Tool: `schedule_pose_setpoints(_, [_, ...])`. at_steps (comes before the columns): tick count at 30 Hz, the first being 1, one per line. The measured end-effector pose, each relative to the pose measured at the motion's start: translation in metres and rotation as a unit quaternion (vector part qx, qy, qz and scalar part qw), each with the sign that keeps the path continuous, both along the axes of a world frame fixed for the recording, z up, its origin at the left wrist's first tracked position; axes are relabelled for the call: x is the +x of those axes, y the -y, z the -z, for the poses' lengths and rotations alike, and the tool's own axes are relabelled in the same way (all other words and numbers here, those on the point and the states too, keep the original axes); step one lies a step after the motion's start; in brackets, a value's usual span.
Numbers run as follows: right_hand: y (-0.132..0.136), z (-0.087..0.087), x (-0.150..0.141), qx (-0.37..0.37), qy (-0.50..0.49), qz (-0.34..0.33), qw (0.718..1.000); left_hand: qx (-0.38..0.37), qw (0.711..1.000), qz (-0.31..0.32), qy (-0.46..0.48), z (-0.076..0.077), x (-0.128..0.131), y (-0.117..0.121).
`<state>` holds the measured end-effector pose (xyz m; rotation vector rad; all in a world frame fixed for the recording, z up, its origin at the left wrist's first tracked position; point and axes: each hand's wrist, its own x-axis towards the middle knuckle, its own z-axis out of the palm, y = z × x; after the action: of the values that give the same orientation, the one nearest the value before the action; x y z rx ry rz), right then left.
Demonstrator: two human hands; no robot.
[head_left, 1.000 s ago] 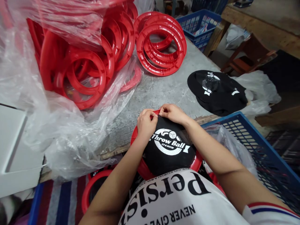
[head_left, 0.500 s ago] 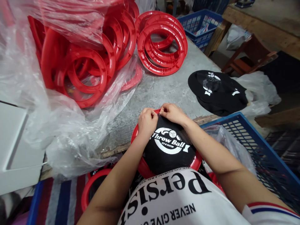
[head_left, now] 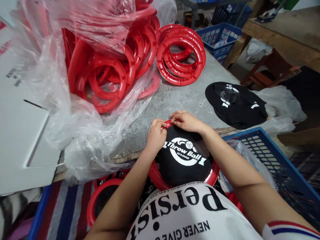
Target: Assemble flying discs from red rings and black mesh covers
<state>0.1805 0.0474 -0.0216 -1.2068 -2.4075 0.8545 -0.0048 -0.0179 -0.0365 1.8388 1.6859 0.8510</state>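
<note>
A red plastic ring (head_left: pixel 214 173) leans against my shirt and the table edge. Black mesh cloth (head_left: pixel 183 166) printed "Throw Ball" lies across it. At the far rim, my left hand (head_left: pixel 156 136) is closed on the ring, its fingertips curled at the cloth's edge. My right hand (head_left: pixel 187 121) pinches beside it, thumb and fingers at the cloth's top edge. A short piece of red rim shows between the two hands. My fingers partly hide where cloth and ring meet.
Red rings (head_left: pixel 181 60) stand stacked on the grey table (head_left: pixel 172 96), beside more in a clear plastic bag (head_left: pixel 85 146). Black printed cloths (head_left: pixel 236 105) lie at right. A blue crate (head_left: pixel 267 146) stands near my right arm, a white box (head_left: pixel 22 133) at left. Another covered ring (head_left: pixel 92 200) sits below.
The view has shifted slightly, so the table things appear further right. My fingers have moved a little at the rim, and more red rim shows between my hands.
</note>
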Motion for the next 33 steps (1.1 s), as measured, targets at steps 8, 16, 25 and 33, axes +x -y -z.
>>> schedule_pose_setpoints(8, [-0.008, 0.005, -0.009, -0.091, 0.006, -0.003, 0.996, 0.001, 1.0, -0.021, 0.02, 0.012, 0.006, -0.004])
schedule_pose_setpoints(16, [-0.003, 0.019, -0.007, -0.125, -0.082, 0.067, 0.986, 0.007, 0.999, -0.04, 0.035, 0.011, 0.009, -0.006])
schedule_pose_setpoints(25, [-0.001, 0.02, -0.008, -0.125, -0.075, 0.099, 0.984, 0.016, 0.999, -0.042, 0.02, 0.014, 0.01, -0.007])
schedule_pose_setpoints(33, [0.0, 0.016, -0.01, -0.118, -0.043, 0.106, 0.986, -0.001, 0.999, -0.045, 0.018, 0.013, 0.011, -0.008])
